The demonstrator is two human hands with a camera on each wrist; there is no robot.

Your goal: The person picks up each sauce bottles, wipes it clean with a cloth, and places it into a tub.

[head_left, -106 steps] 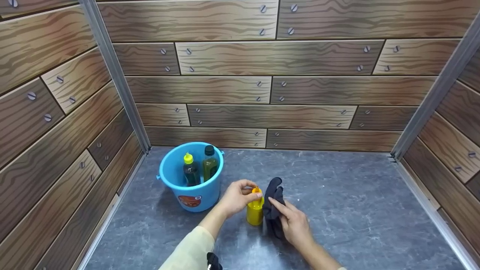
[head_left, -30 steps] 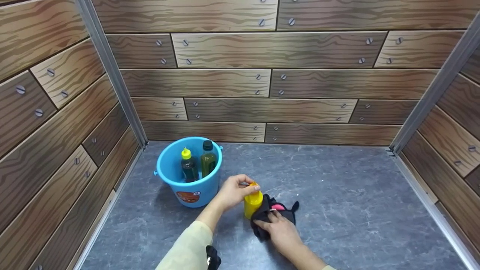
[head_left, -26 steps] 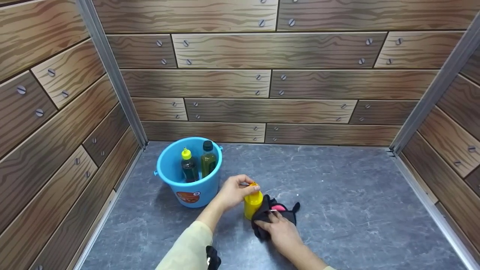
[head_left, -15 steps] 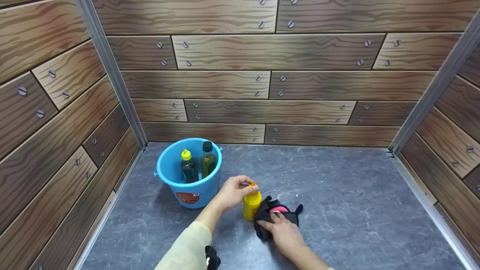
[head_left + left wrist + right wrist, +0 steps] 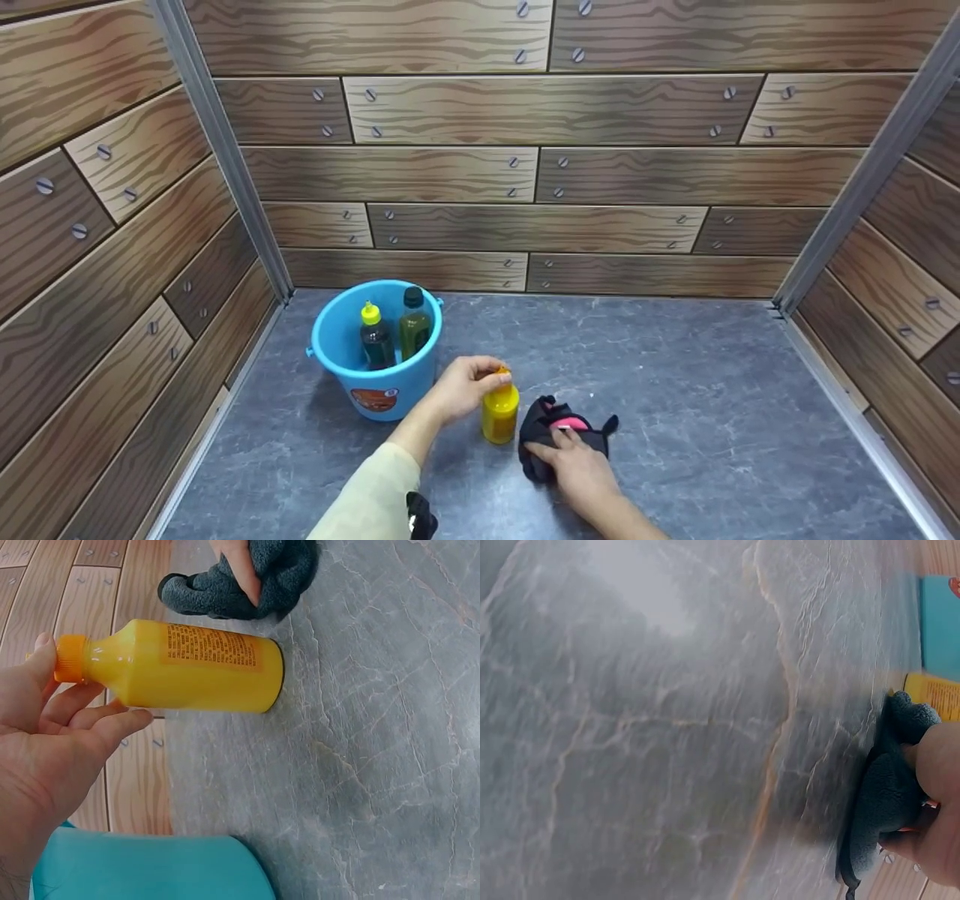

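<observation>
A yellow squeeze bottle [image 5: 500, 418] with an orange cap [image 5: 71, 658] stands upright on the grey marbled surface. My left hand [image 5: 463, 390] pinches it at the cap, the other fingers lying loosely behind the neck. Printed text covers part of the bottle's side in the left wrist view. Just right of it, a black fuzzy cloth [image 5: 536, 439] with a pink patch and a small loop is bunched under my right hand [image 5: 585, 474], which grips it. A narrow gap separates cloth and bottle. Some right fingertips are hidden in the cloth's folds.
A light blue bucket [image 5: 330, 360] stands behind and left of my left hand. Inside are a dark bottle with a yellow cap [image 5: 376, 345] and an olive-green bottle with a dark cap [image 5: 415, 330]. Wood-patterned walls [image 5: 450, 172] enclose three sides.
The cloth, earlier raised against the bottle's side, has turned lower and shows its pink patch. My right hand has drawn it rightward off the bottle. My left hand stays at the cap.
</observation>
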